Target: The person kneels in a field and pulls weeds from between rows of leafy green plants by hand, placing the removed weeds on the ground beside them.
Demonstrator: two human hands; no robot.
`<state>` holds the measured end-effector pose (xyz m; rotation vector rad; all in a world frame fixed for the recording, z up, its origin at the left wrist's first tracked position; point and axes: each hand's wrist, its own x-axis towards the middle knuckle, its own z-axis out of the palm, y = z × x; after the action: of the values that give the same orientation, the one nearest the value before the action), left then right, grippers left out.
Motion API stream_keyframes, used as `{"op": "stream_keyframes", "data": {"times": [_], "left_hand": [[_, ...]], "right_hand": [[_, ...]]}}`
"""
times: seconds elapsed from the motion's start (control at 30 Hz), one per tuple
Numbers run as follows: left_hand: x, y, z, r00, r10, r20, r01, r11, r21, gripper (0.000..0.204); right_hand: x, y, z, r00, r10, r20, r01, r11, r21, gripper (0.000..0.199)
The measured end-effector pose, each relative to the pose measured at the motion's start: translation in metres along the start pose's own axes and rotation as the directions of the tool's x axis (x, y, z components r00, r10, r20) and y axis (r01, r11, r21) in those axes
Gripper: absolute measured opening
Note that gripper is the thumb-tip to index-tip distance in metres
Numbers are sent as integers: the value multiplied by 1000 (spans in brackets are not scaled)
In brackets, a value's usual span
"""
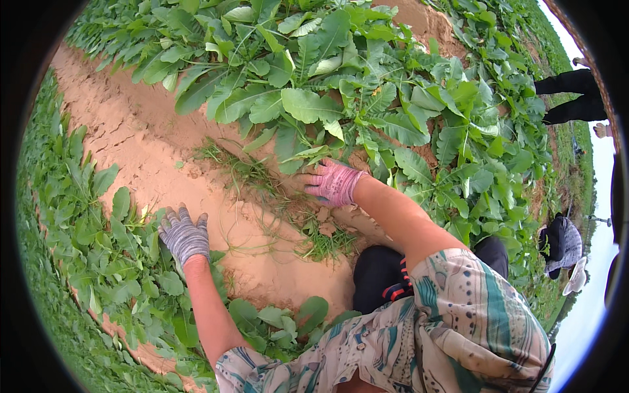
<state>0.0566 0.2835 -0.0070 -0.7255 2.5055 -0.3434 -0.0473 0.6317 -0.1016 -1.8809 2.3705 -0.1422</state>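
Observation:
My left hand [184,234], in a grey striped knit glove, is open with its fingers apart, palm down at the edge of the left row of leafy green plants [131,281]. My right hand [334,184], in a pink knit glove, reaches to the foot of the right row of broad-leaved plants [311,105]. Its fingers stretch left, partly under the leaves, and I see nothing held in them. Just beside it, a strip of thin grassy weeds [252,171] lies along the furrow. Another grass tuft [325,243] sits closer to my knees.
Sandy soil [141,154] runs between the two plant rows. My dark-clad knee [375,278] rests in the furrow. At the far right, a person in dark trousers [570,97] stands, and another person in a grey patterned top [569,245] is low among the plants.

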Motion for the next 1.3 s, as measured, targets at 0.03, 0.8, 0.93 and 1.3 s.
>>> {"op": "stream_keyframes", "data": {"times": [0.03, 0.8, 0.93, 1.3], "left_hand": [[3, 0, 15, 999, 16, -46, -15, 1000, 22, 70], [18, -21, 67, 952, -261, -159, 241, 962, -131, 73], [18, -19, 65, 955, -260, -144, 239, 959, -152, 73], [18, -17, 55, 959, -268, -95, 250, 954, -166, 74]], "right_hand": [[0, 0, 2, 1000, -5, -22, 5, 1000, 11, 43], [154, 9, -147, 781, 624, 11, -550, 679, 486, 36], [156, 69, -134, 633, 765, 117, -739, 552, 387, 35], [60, 68, -91, 782, 605, 149, -616, 715, 331, 29]]}}
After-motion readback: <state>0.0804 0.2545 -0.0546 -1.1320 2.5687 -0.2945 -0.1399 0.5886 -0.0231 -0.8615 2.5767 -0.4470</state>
